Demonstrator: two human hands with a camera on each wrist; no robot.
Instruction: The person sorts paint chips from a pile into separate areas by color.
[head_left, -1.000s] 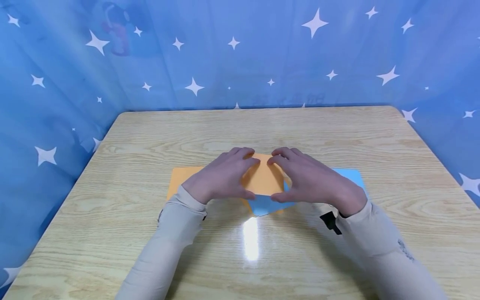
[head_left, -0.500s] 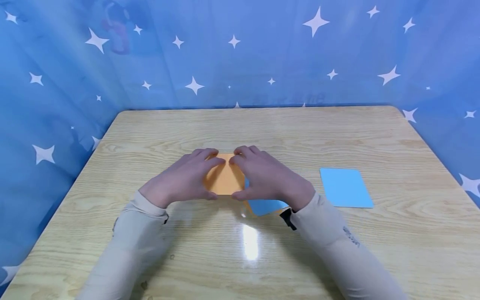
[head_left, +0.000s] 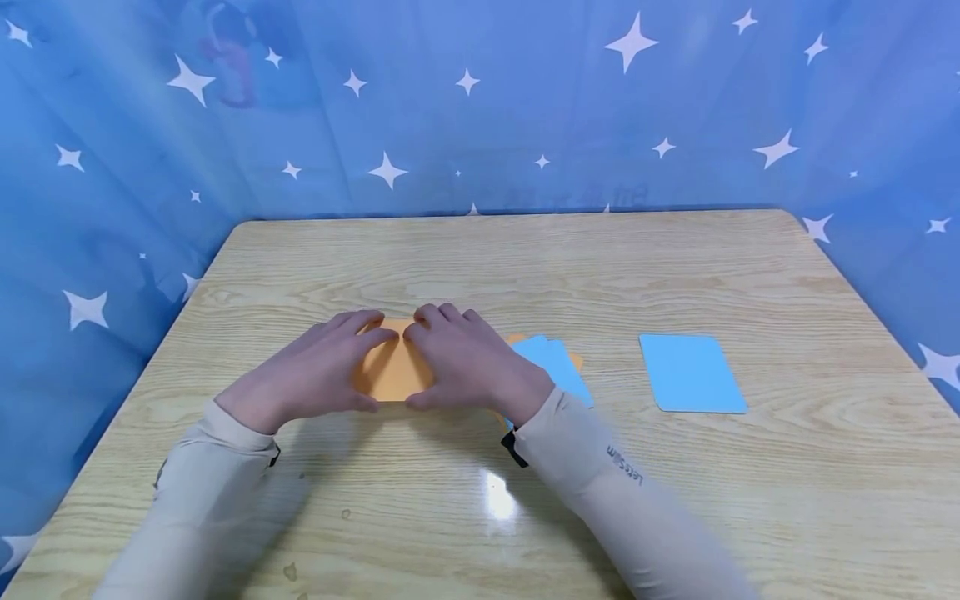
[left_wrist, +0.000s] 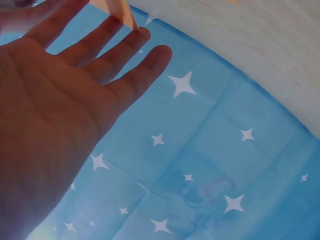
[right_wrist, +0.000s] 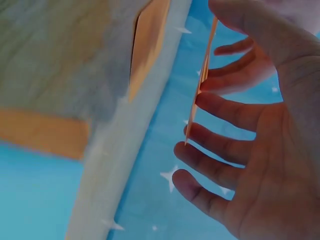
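Observation:
Both hands hold one thin orange square card (head_left: 393, 371) between them, left of the table's middle in the head view. My left hand (head_left: 303, 375) pinches its left side, thumb at the near edge and fingertips at the far edge. On the right side my right hand (head_left: 476, 367) has the same grip. Edge-on in the right wrist view, the card (right_wrist: 196, 92) stands apart from another orange card (right_wrist: 150, 42) lying on the table. A corner of the held card (left_wrist: 122, 11) shows at the left wrist view's top.
To the right of the hands lies an overlapping pile of blue and orange cards (head_left: 558, 367), partly hidden by the right wrist. Farther right a single blue square card (head_left: 693, 375) lies flat on the wooden table (head_left: 510, 267). A blue star-patterned curtain (head_left: 465, 133) surrounds the table.
Both hands have carried the orange card leftward from over the middle pile to over the left side, where another orange card lay in view. The pile and the right blue card are uncovered.

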